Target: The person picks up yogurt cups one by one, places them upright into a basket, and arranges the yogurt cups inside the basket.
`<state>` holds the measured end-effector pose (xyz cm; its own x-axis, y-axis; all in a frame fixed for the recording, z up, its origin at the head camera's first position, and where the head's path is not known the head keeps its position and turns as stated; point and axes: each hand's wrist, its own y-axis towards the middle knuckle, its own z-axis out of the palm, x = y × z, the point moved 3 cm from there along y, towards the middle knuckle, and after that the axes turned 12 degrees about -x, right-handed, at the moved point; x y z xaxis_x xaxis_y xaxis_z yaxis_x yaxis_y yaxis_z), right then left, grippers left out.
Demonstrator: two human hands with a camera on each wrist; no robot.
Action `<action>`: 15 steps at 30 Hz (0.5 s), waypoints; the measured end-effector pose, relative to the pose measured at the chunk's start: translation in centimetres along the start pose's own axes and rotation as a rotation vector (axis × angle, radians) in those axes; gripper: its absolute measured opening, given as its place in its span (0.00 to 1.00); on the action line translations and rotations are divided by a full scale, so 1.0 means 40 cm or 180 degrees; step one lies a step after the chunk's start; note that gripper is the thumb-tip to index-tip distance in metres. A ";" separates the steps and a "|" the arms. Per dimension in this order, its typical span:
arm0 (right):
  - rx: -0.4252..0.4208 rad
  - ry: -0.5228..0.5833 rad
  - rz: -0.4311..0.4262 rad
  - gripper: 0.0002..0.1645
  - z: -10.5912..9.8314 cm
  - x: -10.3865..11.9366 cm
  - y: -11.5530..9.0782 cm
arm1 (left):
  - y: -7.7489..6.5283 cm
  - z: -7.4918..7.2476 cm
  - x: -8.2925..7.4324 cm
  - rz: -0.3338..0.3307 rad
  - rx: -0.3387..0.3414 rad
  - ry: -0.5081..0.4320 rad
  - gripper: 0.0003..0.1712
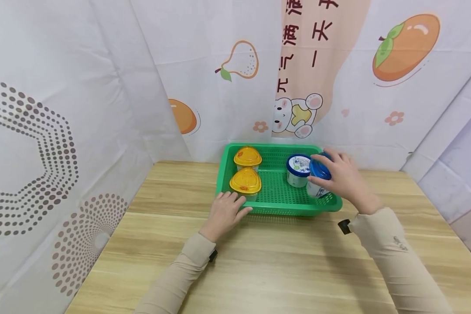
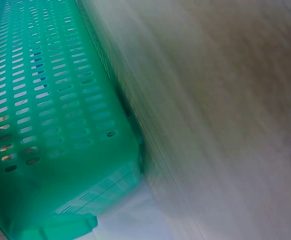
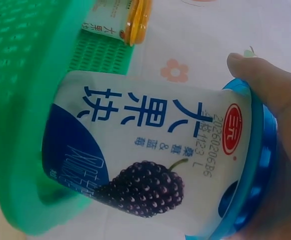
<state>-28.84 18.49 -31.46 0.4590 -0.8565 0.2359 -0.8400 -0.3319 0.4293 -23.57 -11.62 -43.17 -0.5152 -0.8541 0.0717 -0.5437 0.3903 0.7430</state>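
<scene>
My right hand (image 1: 347, 181) grips a white yogurt cup (image 3: 150, 145) by its blue lid (image 1: 319, 168), fingers and thumb around the rim. The cup, printed with a dark berry, is tilted at the right end of the green basket (image 1: 274, 209). Beside it stands another blue-lidded cup (image 1: 297, 179). At the basket's left end are two yellow-lidded cups, one at the back (image 1: 247, 156) and one in front (image 1: 245, 181). My left hand (image 1: 225, 213) holds the basket's front-left rim, its fingers over the edge and its thumb along the outside.
The basket sits on a wooden table (image 1: 259, 261), close to a printed curtain (image 1: 204, 65) behind it. Another curtain (image 1: 102, 109) hangs along the left side. A small black piece (image 1: 344, 226) sticks out from the right cuff.
</scene>
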 end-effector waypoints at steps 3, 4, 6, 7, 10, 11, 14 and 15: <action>0.0038 0.0006 0.0012 0.38 0.013 -0.001 -0.007 | 0.000 0.002 -0.002 -0.0006 0.0015 0.0009 0.18; 0.0041 0.0014 0.0000 0.38 0.018 -0.001 -0.009 | 0.000 0.003 -0.002 -0.0011 0.0015 0.0010 0.18; 0.0046 0.0023 -0.0008 0.39 0.029 -0.002 -0.012 | -0.001 0.004 -0.002 -0.0015 0.0010 0.0019 0.18; 0.0053 0.0014 -0.0015 0.39 0.035 -0.002 -0.014 | -0.001 0.004 -0.003 -0.0013 0.0005 0.0019 0.18; 0.0053 -0.0010 -0.0034 0.40 0.054 -0.005 -0.020 | -0.002 0.004 -0.003 0.0015 -0.0029 0.0025 0.19; 0.0054 -0.0022 -0.0035 0.40 0.060 -0.006 -0.023 | -0.003 0.003 -0.003 0.0025 -0.0039 0.0018 0.19; 0.0058 -0.0066 -0.0036 0.40 0.078 -0.009 -0.029 | -0.004 0.002 -0.002 0.0046 -0.0068 -0.0006 0.22; 0.0056 -0.0076 -0.0033 0.40 0.083 -0.009 -0.031 | -0.003 0.002 -0.001 0.0045 -0.0071 -0.0012 0.23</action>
<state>-28.91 17.88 -34.99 0.4610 -0.8621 0.2106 -0.8402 -0.3476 0.4162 -23.53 -11.61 -43.33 -0.5252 -0.8472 0.0799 -0.5214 0.3946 0.7566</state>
